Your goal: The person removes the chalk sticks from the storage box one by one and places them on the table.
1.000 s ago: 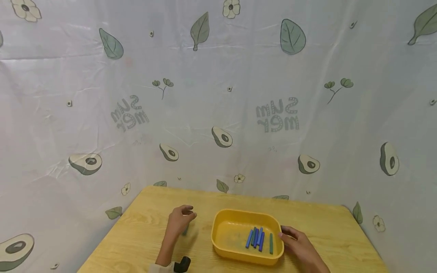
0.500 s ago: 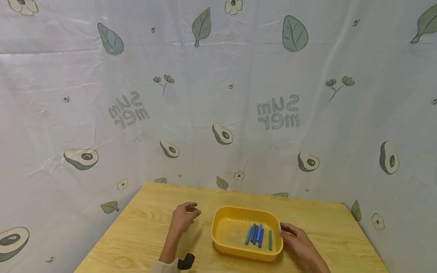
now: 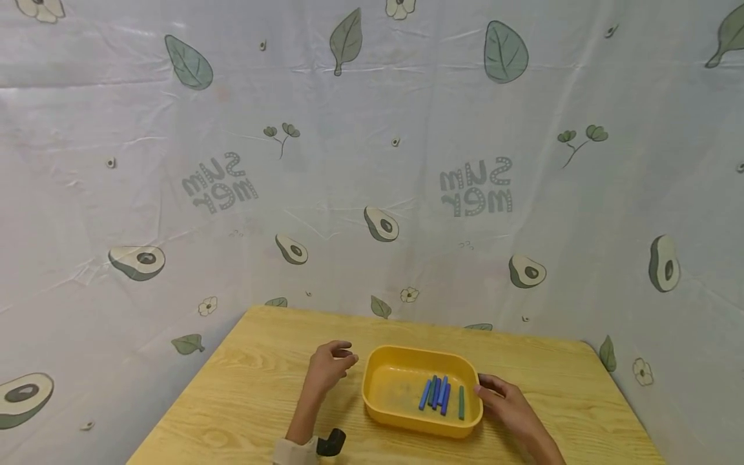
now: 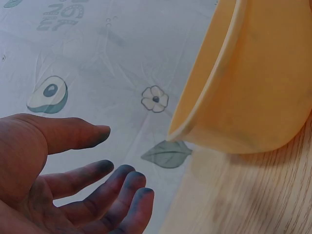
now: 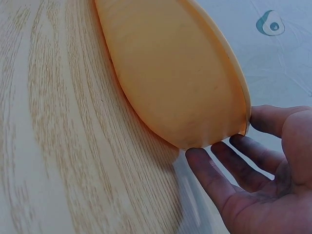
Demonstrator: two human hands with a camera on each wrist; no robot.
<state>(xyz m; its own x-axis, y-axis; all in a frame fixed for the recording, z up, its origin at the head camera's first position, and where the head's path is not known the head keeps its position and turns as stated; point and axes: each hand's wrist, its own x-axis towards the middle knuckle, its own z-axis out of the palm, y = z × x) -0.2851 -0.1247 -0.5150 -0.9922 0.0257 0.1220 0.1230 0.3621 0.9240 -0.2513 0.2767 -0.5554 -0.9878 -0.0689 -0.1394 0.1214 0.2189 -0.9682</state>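
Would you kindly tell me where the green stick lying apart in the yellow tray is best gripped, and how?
I'd pinch the green stick around its middle, thumb and finger across its long sides, from above. It lies apart from the bunch of sticks, with bare floor showing along both sides inside the yellow tray, whose walls would likely hinder a low approach.

Diffuse light, soft shadows, dimmer wrist views
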